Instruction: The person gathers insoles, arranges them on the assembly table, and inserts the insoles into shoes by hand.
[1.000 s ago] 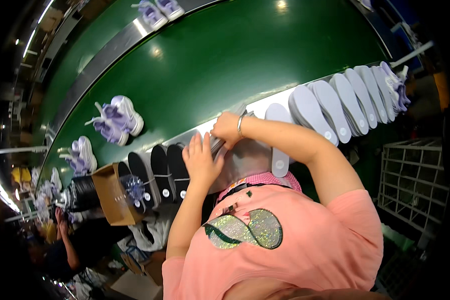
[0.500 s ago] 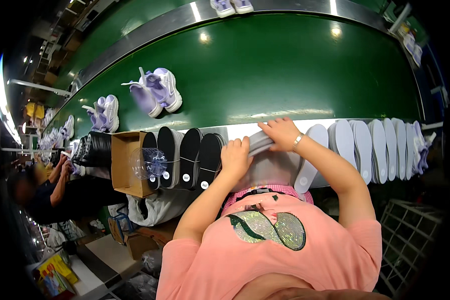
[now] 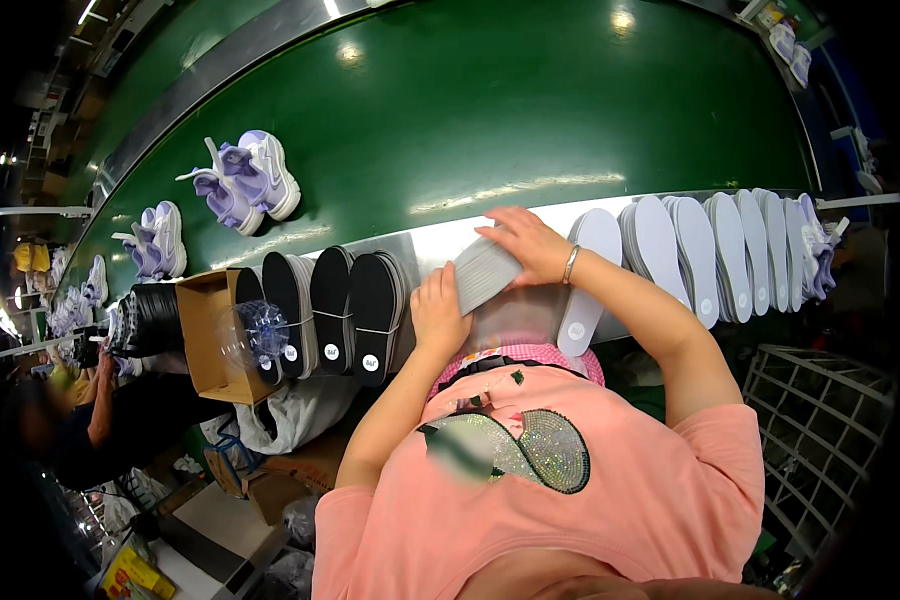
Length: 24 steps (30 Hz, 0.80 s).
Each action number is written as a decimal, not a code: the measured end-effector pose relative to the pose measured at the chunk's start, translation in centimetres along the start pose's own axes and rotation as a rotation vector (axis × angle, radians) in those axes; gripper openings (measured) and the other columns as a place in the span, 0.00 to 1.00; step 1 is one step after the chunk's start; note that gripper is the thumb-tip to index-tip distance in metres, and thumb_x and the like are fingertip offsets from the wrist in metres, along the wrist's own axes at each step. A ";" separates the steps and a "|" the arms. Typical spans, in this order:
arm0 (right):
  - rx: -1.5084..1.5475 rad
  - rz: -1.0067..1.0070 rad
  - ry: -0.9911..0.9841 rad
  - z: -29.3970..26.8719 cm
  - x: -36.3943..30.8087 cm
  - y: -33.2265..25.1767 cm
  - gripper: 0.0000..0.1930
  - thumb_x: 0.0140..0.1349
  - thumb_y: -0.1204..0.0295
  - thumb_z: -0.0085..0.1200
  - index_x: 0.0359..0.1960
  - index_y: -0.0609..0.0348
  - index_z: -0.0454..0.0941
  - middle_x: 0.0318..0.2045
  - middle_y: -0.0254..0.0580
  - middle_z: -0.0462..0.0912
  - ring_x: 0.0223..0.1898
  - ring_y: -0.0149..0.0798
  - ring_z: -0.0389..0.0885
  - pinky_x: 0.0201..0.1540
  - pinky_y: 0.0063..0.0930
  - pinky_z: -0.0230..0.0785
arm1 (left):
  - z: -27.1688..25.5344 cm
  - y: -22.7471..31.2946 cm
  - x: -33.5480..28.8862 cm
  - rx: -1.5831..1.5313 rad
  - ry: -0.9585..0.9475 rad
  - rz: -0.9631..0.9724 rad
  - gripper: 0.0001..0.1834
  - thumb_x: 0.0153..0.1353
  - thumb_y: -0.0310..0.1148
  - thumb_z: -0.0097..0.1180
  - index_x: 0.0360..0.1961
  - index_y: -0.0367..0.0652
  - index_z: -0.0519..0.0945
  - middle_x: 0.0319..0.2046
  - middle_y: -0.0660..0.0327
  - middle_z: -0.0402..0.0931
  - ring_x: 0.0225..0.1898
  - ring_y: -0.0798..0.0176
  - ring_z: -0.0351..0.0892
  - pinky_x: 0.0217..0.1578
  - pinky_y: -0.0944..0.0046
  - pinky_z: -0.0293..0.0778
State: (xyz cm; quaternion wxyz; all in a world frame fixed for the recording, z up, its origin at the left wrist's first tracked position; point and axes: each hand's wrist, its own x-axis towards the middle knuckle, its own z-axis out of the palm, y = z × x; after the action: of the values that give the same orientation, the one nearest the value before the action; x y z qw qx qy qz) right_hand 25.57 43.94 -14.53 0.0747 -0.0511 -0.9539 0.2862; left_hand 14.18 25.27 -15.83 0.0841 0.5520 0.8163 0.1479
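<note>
Between my two hands is a stack of grey insoles [image 3: 487,276], its layered edges facing up. My left hand [image 3: 440,312] grips the stack's near left end, fingers closed on its side. At the far right end my right hand [image 3: 532,248] has its fingers over the top and side of the stack; a bracelet is on that wrist. A light grey insole [image 3: 592,275] with a round mark lies just right of my right hand. Left of my left hand stand bundles of black insoles [image 3: 374,305], tied with bands.
More pale insole stacks [image 3: 692,255] line the metal ledge rightward. At the left are an open cardboard box [image 3: 202,345] and crumpled clear plastic [image 3: 255,335]. Purple-white sneakers [image 3: 245,180] sit on the green belt [image 3: 490,110]. A co-worker [image 3: 90,420] is at far left; a wire rack [image 3: 815,430] stands right.
The stack of insoles has tilted between my hands, so more of its layered edges shows. My view has shifted, and the sneakers on the belt appear further left.
</note>
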 end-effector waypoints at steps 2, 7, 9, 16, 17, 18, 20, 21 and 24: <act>-0.012 0.018 0.028 -0.4 -0.1 0.9 0.44 0.29 0.63 0.65 0.54 0.51 0.58 0.52 0.49 0.59 0.55 0.51 0.55 0.57 0.40 0.50 | 0.1 0.1 0.1 0.005 0.091 0.027 0.43 0.34 0.35 0.62 0.53 0.38 0.57 0.44 0.54 0.63 0.46 0.53 0.62 0.45 0.54 0.58; 0.020 0.097 0.035 1.5 -0.1 1.2 0.41 0.29 0.63 0.65 0.52 0.51 0.60 0.47 0.48 0.63 0.51 0.51 0.59 0.53 0.39 0.53 | 0.2 0.5 1.7 0.011 0.132 0.060 0.36 0.39 0.40 0.60 0.49 0.37 0.61 0.41 0.51 0.66 0.42 0.50 0.66 0.41 0.54 0.62; -0.008 0.086 0.074 1.0 -0.2 1.4 0.38 0.32 0.62 0.64 0.50 0.51 0.62 0.44 0.47 0.65 0.49 0.50 0.60 0.51 0.38 0.54 | -0.3 0.4 3.1 -0.020 -0.021 -0.079 0.34 0.39 0.42 0.61 0.46 0.37 0.64 0.37 0.51 0.69 0.39 0.49 0.68 0.39 0.54 0.64; 0.013 0.361 0.503 -4.2 -5.9 -2.6 0.29 0.46 0.64 0.54 0.49 0.63 0.60 0.46 0.52 0.65 0.50 0.52 0.60 0.53 0.39 0.53 | -0.8 1.4 1.1 0.000 0.042 -0.080 0.36 0.38 0.44 0.61 0.47 0.38 0.62 0.35 0.51 0.69 0.38 0.48 0.68 0.37 0.53 0.64; 0.022 0.511 0.556 -3.9 -7.9 -2.9 0.28 0.47 0.65 0.53 0.48 0.66 0.60 0.45 0.53 0.66 0.50 0.52 0.60 0.53 0.38 0.53 | -0.2 1.0 0.7 0.082 -0.049 -0.133 0.37 0.38 0.44 0.61 0.48 0.38 0.61 0.35 0.52 0.68 0.38 0.50 0.68 0.37 0.53 0.63; 0.095 0.647 0.621 -3.2 -9.8 -2.9 0.29 0.48 0.65 0.53 0.49 0.68 0.59 0.44 0.54 0.67 0.48 0.51 0.63 0.51 0.37 0.55 | 0.0 0.9 0.9 0.102 -0.049 -0.122 0.38 0.39 0.45 0.61 0.49 0.37 0.60 0.36 0.50 0.68 0.39 0.48 0.68 0.38 0.53 0.64; 0.163 0.799 0.698 -0.9 -13.6 -2.5 0.30 0.48 0.65 0.53 0.49 0.70 0.58 0.43 0.55 0.67 0.46 0.50 0.66 0.49 0.36 0.58 | -0.1 1.0 1.8 0.017 -0.042 -0.140 0.39 0.39 0.45 0.61 0.49 0.36 0.60 0.36 0.49 0.67 0.39 0.46 0.67 0.38 0.53 0.64; 0.418 1.056 0.673 -0.1 -14.8 -2.7 0.32 0.47 0.64 0.54 0.50 0.72 0.57 0.42 0.56 0.69 0.43 0.47 0.69 0.46 0.34 0.61 | -0.1 1.1 2.1 -0.061 -0.037 -0.179 0.39 0.39 0.45 0.61 0.49 0.35 0.60 0.37 0.48 0.67 0.40 0.45 0.67 0.39 0.53 0.64; 0.900 1.360 0.637 1.3 -15.8 -3.9 0.37 0.45 0.62 0.57 0.51 0.76 0.54 0.40 0.56 0.70 0.38 0.43 0.73 0.40 0.30 0.66 | 1.1 2.1 3.2 -0.381 -0.077 -0.264 0.39 0.41 0.44 0.60 0.49 0.31 0.59 0.41 0.43 0.66 0.43 0.44 0.67 0.43 0.55 0.63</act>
State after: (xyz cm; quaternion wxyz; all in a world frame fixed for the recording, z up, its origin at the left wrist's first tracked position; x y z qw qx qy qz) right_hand 40.69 37.82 -15.24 0.1638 -0.6520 -0.4471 0.5901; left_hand 15.11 29.16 -16.11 0.2365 0.4199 0.8349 0.2657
